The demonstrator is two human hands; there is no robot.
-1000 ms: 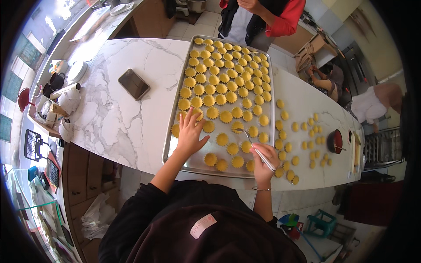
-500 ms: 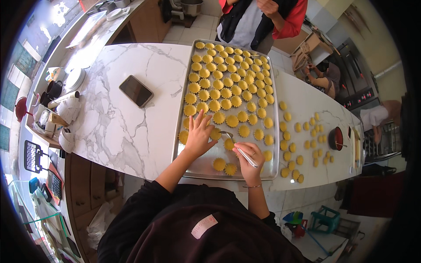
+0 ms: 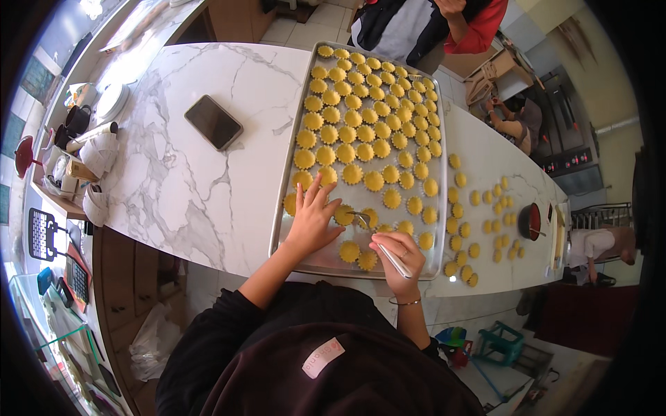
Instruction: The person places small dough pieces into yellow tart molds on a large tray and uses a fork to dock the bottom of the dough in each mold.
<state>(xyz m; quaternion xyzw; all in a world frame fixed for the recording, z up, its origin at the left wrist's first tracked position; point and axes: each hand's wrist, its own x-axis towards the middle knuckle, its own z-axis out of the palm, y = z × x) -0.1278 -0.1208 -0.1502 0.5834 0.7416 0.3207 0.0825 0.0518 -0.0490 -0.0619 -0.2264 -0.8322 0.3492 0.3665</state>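
A: Head view: left hand (image 3: 313, 223) lies spread flat, fingers apart, on the baking tray's (image 3: 291, 182) near end, touching a yellow tart shell (image 3: 343, 214).

B: And the right hand (image 3: 397, 258) is pinched around a thin metal tool (image 3: 378, 239), its tip at that same shell. A dark phone (image 3: 214, 122) lies on the worktop (image 3: 173, 187) left of the tray.

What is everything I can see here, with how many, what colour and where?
baking tray: one, grey metal, middle of the counter
pastry rounds: dozens, yellow, scalloped, in rows on the tray; more loose on the counter to its right
phone: one, dark, on the counter left of the tray
small bowl: one, dark red, on the counter's right end
marble counter: one, white with grey veins
other person: one, red sleeve, at the far end
left hand: spread on the tray, fingers on pastry
right hand: holds a slim white tool over the tray's near edge
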